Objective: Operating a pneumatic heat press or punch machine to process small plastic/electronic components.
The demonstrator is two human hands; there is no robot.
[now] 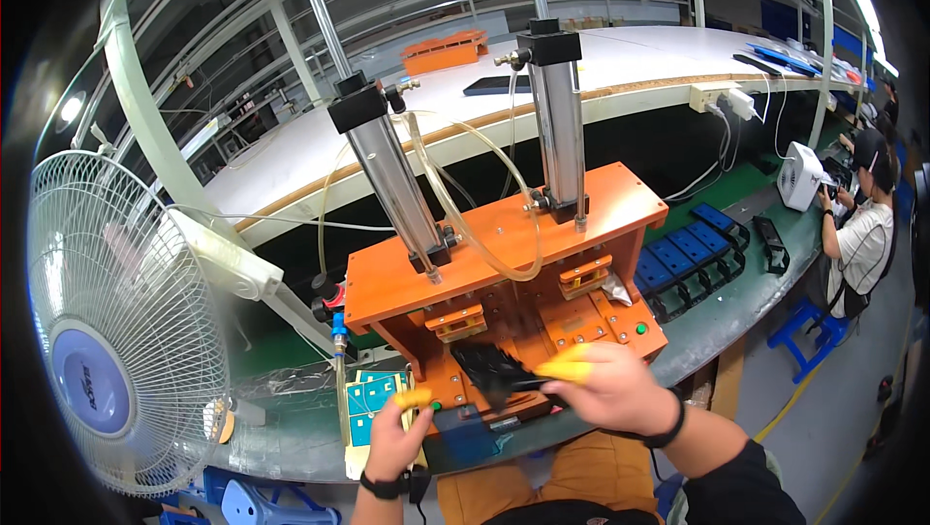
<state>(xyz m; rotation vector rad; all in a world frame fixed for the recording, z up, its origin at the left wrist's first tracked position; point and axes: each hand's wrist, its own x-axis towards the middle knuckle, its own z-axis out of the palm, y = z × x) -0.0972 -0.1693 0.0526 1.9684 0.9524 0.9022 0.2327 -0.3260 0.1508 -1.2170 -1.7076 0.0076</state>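
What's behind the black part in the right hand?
Behind the black part, held in the right hand, the orange press shows past its edges, a small orange block just above. The stretch of press directly behind is covered; blur hides finer detail.

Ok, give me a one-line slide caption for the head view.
Right hand holding a black part at an orange press, open left hand near a green button.

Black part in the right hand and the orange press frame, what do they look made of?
Black part: possibly plastic, with slightly glossy highlights; blur leaves it open. Orange press frame: likely painted metal, judging by its thick plates and even colour.
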